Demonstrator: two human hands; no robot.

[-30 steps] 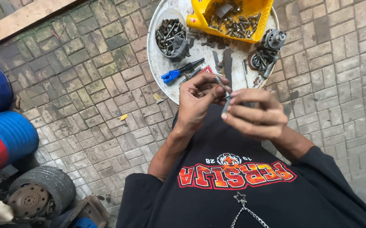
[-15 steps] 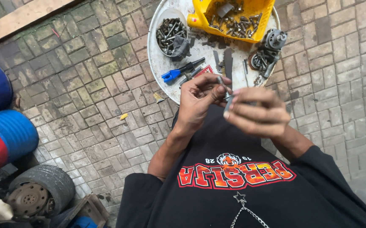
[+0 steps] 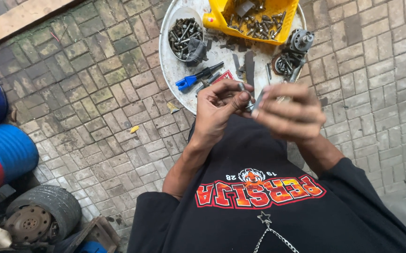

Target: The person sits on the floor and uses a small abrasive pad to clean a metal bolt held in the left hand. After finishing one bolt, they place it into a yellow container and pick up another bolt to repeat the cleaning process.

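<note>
- The left hand [image 3: 219,110] pinches a small metal part [image 3: 246,95] with its fingertips closed on it.
- The right hand [image 3: 289,112] is just beside it, fingers curled around a thin metal piece [image 3: 258,100]. It looks blurry.
- Both hands are near the person's chest, above the near edge of a round white tray [image 3: 170,75].
- On the tray sit a yellow bin [image 3: 214,21] of bolts, a blue-handled tool [image 3: 189,82] and a white bowl [image 3: 175,18] of screws.
- At the far left are blue drums [image 3: 6,150] and an old tyre [image 3: 48,206].

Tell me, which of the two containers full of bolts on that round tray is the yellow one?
The angular yellow bin at the tray's far edge; the other is a round white bowl left of it.
</note>
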